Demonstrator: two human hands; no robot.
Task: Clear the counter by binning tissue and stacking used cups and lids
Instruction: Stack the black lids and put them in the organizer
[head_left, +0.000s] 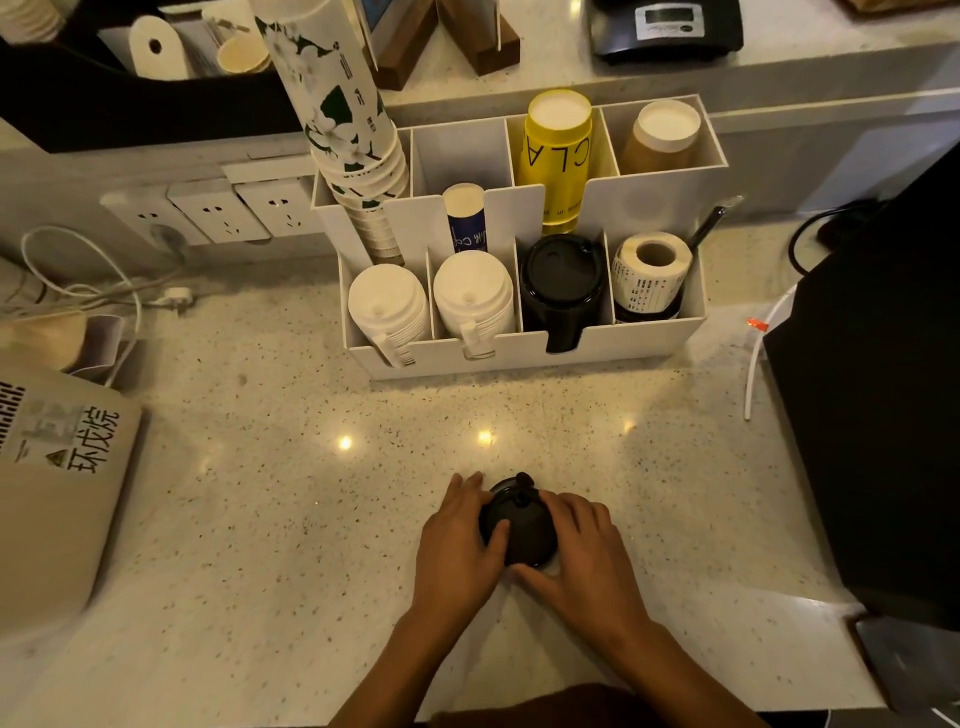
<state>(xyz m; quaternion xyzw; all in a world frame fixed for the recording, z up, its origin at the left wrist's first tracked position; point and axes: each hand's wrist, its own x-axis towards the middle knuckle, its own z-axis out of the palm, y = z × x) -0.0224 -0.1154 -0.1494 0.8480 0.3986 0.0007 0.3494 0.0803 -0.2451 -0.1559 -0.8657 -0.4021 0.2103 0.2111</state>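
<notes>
you're on the lid step — your left hand (457, 540) and right hand (582, 551) both curl around the black lid (519, 525) between them, so next, i'd judge, lift it toward the organizer's black lid stack (563, 280) well beyond your grip.

I see open bench (311, 519) between my hands and the white organizer (524, 348), and wide bare room to the left of them. A black machine (883, 415) walls off the right side, a tan box (57, 493) blocks the far left, and loose white cables (93, 291) clutter the back left corner.
</notes>
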